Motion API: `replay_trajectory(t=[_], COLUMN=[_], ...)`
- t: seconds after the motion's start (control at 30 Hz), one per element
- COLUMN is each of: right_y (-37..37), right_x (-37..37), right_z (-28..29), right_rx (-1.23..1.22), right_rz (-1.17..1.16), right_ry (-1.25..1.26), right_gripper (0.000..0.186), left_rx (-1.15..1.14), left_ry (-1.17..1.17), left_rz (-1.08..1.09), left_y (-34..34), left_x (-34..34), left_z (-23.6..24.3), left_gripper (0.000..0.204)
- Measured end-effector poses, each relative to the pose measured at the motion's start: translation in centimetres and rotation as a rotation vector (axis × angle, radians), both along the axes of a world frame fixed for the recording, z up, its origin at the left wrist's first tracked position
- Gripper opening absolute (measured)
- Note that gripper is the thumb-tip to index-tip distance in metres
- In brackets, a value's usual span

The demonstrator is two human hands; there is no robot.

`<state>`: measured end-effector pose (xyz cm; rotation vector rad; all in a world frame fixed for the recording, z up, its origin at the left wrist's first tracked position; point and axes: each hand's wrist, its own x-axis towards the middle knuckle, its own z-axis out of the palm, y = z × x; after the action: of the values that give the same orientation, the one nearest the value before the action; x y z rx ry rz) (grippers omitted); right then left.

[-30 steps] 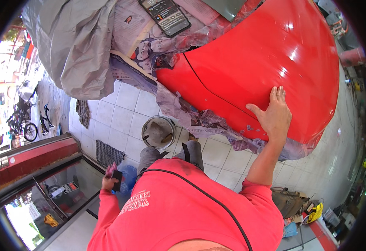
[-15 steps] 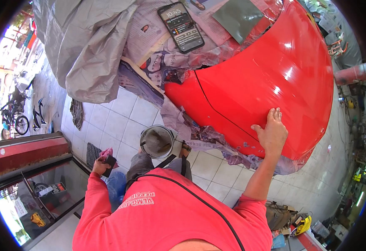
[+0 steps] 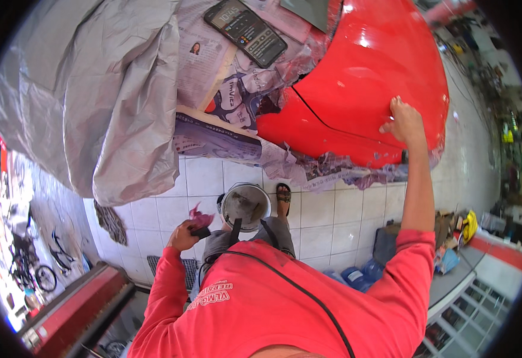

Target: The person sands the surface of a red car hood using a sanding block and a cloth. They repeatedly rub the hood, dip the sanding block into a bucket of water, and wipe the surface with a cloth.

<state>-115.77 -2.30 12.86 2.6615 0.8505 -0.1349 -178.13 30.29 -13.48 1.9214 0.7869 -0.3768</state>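
My right hand (image 3: 405, 122) rests on a glossy red car body panel (image 3: 362, 77), its fingers stretched out over the surface and the thumb apart. A black line runs along the panel near its closer edge. Down by my left thigh, my left hand (image 3: 181, 236) is closed on a crumpled pink cloth (image 3: 201, 219) and a dark flat pad (image 3: 202, 232). A bucket (image 3: 267, 206) with greyish contents stands on the tiled floor in front of my legs.
Printed newspaper (image 3: 204, 65) masks the area beside the panel, with a phone (image 3: 246, 31) lying on it. A grey cover (image 3: 118, 101) drapes at left. Blue plastic containers (image 3: 356, 278) stand behind my right side. A dark rag (image 3: 110, 222) lies on the floor.
My view has turned and shifted right. My right hand stays on the red panel, its fingers now slightly more bent. The left hand still grips the cloth and pad.
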Motion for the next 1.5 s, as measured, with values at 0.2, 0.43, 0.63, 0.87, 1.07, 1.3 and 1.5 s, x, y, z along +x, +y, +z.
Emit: replay_trajectory(t=[0.2, 0.43, 0.63, 0.87, 1.07, 1.3, 1.5], right_y=[2.7, -1.9, -13.8, -41.9, -47.3, -40.7, -39.3], right_x=[-0.7, -1.1, -9.2, -47.0, -77.0, -74.1, -60.5], right_z=[1.1, -0.6, -14.4, -46.8, -42.8, -35.9, -35.6], right_rx=[-0.154, 0.172, 1.057, 0.827, 0.504, 1.276, 1.417], right_rz=[-0.112, -0.125, -0.186, -0.96, -1.74, -2.103, -1.7], right_ry=[0.031, 0.032, -0.258, 0.269, 1.138, 1.034, 0.831], right_gripper=[0.052, 0.086, 0.088, 0.077, 0.044, 0.031, 0.066], left_rx=[-0.104, -0.314, -0.426, 0.053, -0.061, -0.087, -0.112], left_ry=[-0.186, -1.01, -0.957, -0.877, -0.715, -0.574, -0.484], left_rz=[-0.63, -0.894, -0.518, -0.782, -0.623, -0.544, -0.598], left_y=[0.3, -10.6, -18.3, -23.6, -20.8, -20.2, -20.1], left_x=[14.1, 33.1, 47.6, 52.7, 53.1, 53.2, 54.6], left_z=[9.2, 25.5, 26.1, 19.2, 16.1, 17.8, 19.5], left_gripper=[0.044, 0.044, 0.039, 0.041, 0.045, 0.041, 0.043])
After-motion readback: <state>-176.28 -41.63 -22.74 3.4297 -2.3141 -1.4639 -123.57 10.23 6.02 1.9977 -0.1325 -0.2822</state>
